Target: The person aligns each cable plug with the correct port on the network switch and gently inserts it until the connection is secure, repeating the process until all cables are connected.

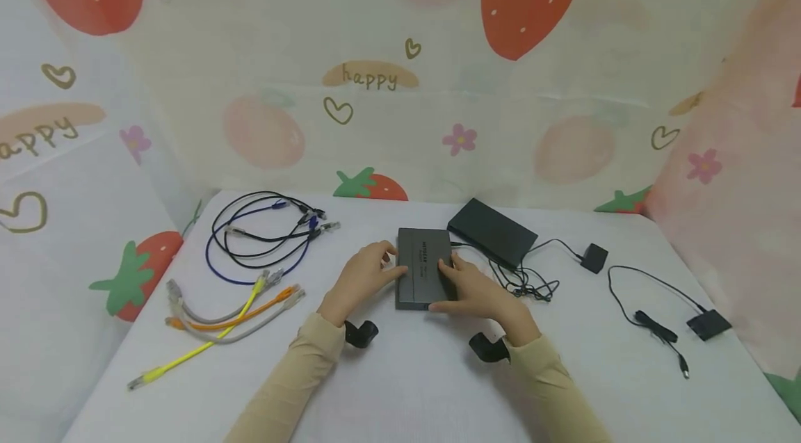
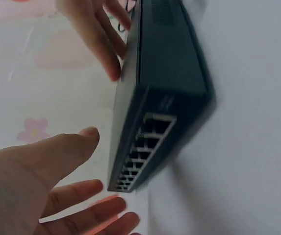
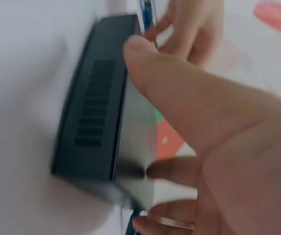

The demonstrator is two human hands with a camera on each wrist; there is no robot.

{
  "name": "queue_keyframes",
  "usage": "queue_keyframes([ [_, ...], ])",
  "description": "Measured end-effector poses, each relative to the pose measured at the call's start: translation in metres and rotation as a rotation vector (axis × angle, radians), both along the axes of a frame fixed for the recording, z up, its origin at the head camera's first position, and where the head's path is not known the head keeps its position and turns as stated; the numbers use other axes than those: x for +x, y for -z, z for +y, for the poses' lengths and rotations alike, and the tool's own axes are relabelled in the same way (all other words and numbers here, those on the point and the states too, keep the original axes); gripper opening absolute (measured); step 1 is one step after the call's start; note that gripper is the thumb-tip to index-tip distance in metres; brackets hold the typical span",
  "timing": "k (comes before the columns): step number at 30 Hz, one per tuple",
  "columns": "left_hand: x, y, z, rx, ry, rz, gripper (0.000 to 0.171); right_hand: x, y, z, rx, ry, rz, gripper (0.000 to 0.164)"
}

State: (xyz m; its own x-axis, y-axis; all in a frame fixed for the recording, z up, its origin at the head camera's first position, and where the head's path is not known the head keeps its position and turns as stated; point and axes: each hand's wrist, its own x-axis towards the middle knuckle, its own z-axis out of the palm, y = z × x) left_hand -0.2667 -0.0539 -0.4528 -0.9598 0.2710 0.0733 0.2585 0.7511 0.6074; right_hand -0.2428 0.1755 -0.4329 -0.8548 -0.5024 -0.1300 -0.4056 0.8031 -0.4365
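A dark grey NETGEAR network switch (image 1: 423,255) lies flat on the white table, lettering running sideways. Its row of network ports (image 2: 147,142) faces left, and a slotted vent (image 3: 96,103) marks the near side. Beside the port end is my left hand (image 1: 369,277), thumb at the switch's left edge and fingers spread without gripping. My right hand (image 1: 478,288) rests over the right part, its thumb at the near top edge and a fingertip touching the top. Its other fingers reach the right side near a black cable (image 1: 462,244); whether it is plugged in is hidden.
Black and blue cables (image 1: 240,266) lie coiled at back left, with yellow, orange and grey network cables (image 1: 231,321) nearer. Behind the switch lies a black flat box (image 1: 492,231). Two power adapters (image 1: 594,258) with cords lie right. Strawberry-print cloth (image 1: 375,137) hangs behind.
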Motion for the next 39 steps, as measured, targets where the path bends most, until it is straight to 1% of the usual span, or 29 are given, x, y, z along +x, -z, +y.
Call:
queue_keyframes([
  [2,-0.009,0.003,-0.002,0.005,-0.013,0.015,0.045,0.006,0.0,-0.011,0.048,0.035,0.059,0.092],
  [5,-0.024,0.004,-0.002,0.011,-0.003,0.008,0.05,0.014,0.004,-0.027,0.101,0.088,0.139,0.093],
  [9,-0.044,0.005,0.002,-0.013,0.052,-0.024,0.057,0.021,0.014,-0.049,0.148,0.153,0.22,0.097],
  [11,-0.052,0.007,0.007,-0.031,0.094,-0.033,0.057,0.023,0.018,-0.056,0.17,0.183,0.252,0.1],
  [15,-0.065,0.012,0.012,-0.051,0.158,-0.02,0.056,0.024,0.023,-0.065,0.182,0.235,0.307,0.099],
  [18,-0.07,0.016,0.013,-0.045,0.172,-0.001,0.056,0.023,0.025,-0.067,0.201,0.257,0.328,0.096],
  [20,-0.071,0.018,0.012,-0.03,0.174,0.005,0.056,0.023,0.026,-0.067,0.218,0.257,0.33,0.095],
  [24,-0.07,0.02,0.009,0.011,0.165,-0.008,0.055,0.022,0.028,-0.066,0.253,0.235,0.326,0.093],
  [29,-0.066,0.02,0.002,0.026,0.151,-0.005,0.054,0.022,0.028,-0.07,0.253,0.232,0.322,0.091],
  [32,-0.063,0.018,-0.001,0.039,0.142,-0.004,0.054,0.02,0.029,-0.068,0.248,0.218,0.311,0.091],
  [35,-0.059,0.015,-0.005,0.046,0.139,0.0,0.053,0.016,0.029,-0.062,0.24,0.177,0.285,0.091],
  [39,-0.053,0.013,-0.009,0.052,0.139,0.008,0.051,0.011,0.026,-0.048,0.213,0.098,0.246,0.091],
])
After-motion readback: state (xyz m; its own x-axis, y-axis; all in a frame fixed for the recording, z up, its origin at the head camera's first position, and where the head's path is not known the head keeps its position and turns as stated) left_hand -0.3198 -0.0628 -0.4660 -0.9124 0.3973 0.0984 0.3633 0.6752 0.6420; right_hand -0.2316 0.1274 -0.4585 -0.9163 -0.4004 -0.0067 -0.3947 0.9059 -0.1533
